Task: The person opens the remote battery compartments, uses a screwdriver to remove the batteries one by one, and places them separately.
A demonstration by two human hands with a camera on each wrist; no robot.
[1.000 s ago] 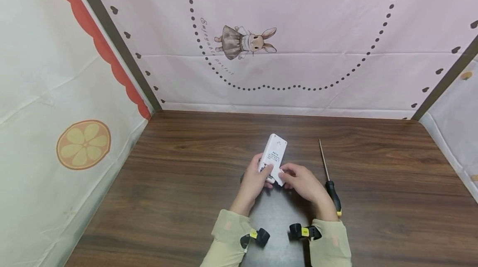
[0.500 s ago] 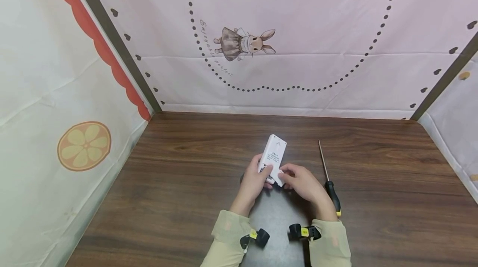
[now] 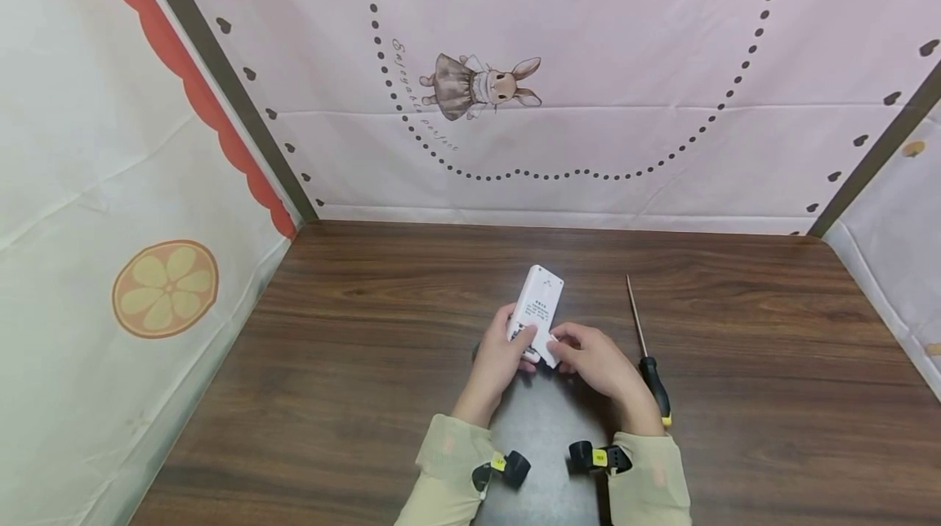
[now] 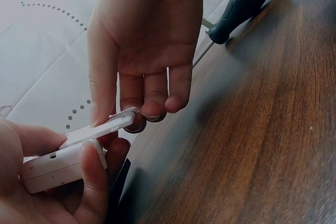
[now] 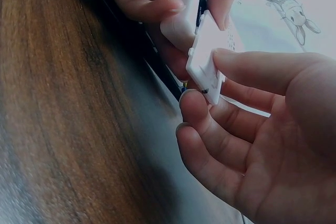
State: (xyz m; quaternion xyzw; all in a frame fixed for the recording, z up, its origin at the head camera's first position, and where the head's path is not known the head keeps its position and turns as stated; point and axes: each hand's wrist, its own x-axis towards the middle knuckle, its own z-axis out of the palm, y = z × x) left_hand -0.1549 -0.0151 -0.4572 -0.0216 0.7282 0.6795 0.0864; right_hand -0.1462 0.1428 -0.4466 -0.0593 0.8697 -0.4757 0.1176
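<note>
A white remote control (image 3: pixel 542 297) lies back side up in my left hand (image 3: pixel 494 364), small print on its back facing me. My left fingers curl round its lower end, and the thumb presses near the cover. With my right hand (image 3: pixel 599 361) I pinch a white battery cover (image 5: pixel 203 59) between thumb and fingers. The cover sits askew over the lower part of the remote, overlapping its edge. Beside it, a dark strip of the battery compartment (image 5: pixel 201 6) shows in the right wrist view. My left thumb and fingers hide part of the remote.
A screwdriver (image 3: pixel 653 385) with a black and yellow handle lies right of my right hand, its shaft pointing away. Under my hands is a dark object (image 5: pixel 160 69), mostly hidden. The wooden table (image 3: pixel 353 363) ends at a printed cloth wall (image 3: pixel 625 60) behind.
</note>
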